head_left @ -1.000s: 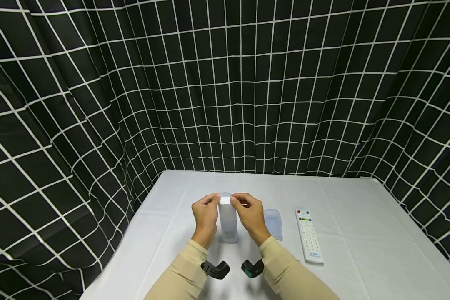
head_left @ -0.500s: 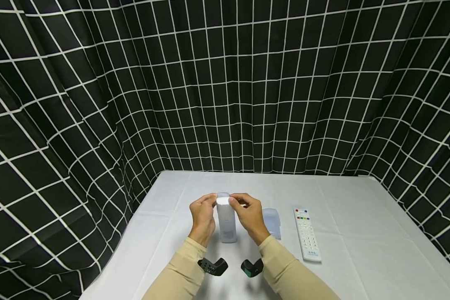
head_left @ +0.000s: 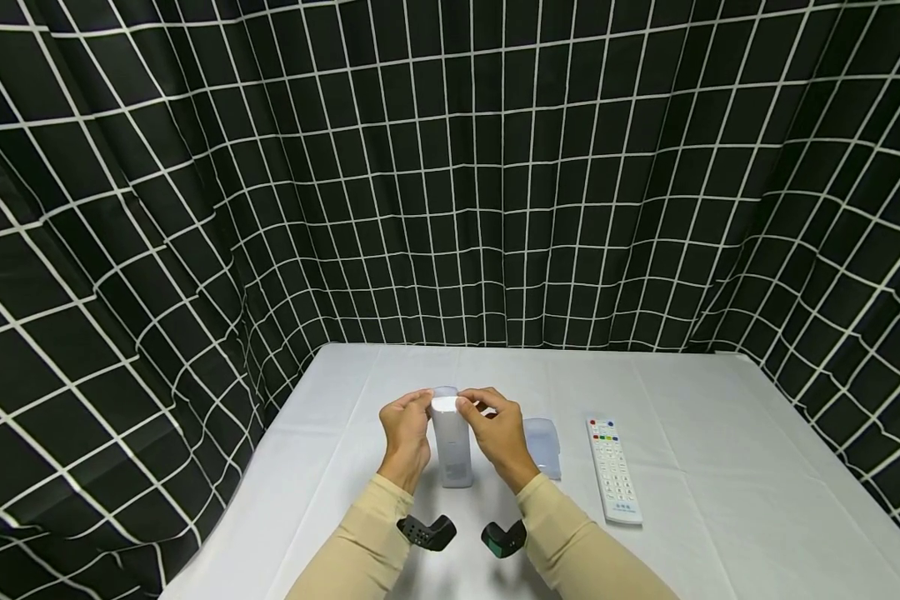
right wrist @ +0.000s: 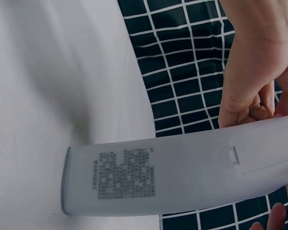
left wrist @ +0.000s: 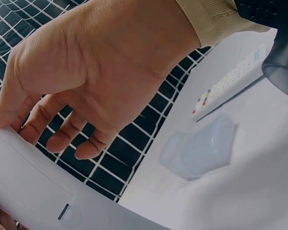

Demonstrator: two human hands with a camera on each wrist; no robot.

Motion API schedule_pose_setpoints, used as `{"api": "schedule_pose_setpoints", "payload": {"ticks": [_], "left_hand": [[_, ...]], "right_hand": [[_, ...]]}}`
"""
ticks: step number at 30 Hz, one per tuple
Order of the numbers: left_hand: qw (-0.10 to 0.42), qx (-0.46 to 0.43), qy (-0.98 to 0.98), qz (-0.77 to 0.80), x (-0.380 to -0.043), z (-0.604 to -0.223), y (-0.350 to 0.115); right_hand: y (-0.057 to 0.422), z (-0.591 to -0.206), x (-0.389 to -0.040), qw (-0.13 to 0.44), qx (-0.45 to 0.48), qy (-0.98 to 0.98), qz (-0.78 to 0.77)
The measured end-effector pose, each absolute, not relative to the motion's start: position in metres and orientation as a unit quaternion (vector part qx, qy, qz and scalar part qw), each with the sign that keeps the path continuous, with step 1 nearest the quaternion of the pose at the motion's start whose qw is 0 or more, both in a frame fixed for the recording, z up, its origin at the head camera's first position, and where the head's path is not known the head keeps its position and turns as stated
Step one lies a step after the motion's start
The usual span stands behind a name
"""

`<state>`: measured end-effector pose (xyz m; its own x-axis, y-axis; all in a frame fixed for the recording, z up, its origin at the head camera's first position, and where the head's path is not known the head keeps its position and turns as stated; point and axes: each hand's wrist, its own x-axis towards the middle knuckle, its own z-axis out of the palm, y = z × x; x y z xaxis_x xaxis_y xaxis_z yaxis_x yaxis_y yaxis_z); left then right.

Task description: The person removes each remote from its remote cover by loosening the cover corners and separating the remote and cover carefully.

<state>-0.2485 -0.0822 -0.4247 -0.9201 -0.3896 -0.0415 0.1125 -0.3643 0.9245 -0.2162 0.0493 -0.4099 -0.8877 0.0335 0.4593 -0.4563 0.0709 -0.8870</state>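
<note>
While the left hand [head_left: 405, 435] pinches one side of the top end of a white remote [head_left: 453, 454], the right hand [head_left: 499, 429] pinches the other side. The white remote is between the hands, its back turned to the person. To the right, a pale blue cover [head_left: 542, 450] lies on the white table [head_left: 727, 467]. Past that, a button remote [head_left: 613, 473] lies face up.

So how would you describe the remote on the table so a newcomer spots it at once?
On the white table, look right of the right hand, past the bluish plastic cover. The remote lies there: unlike the plain cover, it is long and white, with coloured buttons at its far end.
</note>
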Motion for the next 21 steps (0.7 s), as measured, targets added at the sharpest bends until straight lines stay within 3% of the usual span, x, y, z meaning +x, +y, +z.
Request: {"api": "schedule_pose_setpoints", "payload": {"ticks": [12, 21], "left_hand": [[0.122, 0.165, -0.56, -0.803, -0.251, -0.44, -0.081], [0.12, 0.135, -0.573, -0.799, -0.243, -0.449, -0.084]], "right_hand": [[0.052, -0.41, -0.214, 0.183, 0.153, -0.713, 0.659], [0.052, -0.411, -0.214, 0.179, 0.156, -0.709, 0.664]]}}
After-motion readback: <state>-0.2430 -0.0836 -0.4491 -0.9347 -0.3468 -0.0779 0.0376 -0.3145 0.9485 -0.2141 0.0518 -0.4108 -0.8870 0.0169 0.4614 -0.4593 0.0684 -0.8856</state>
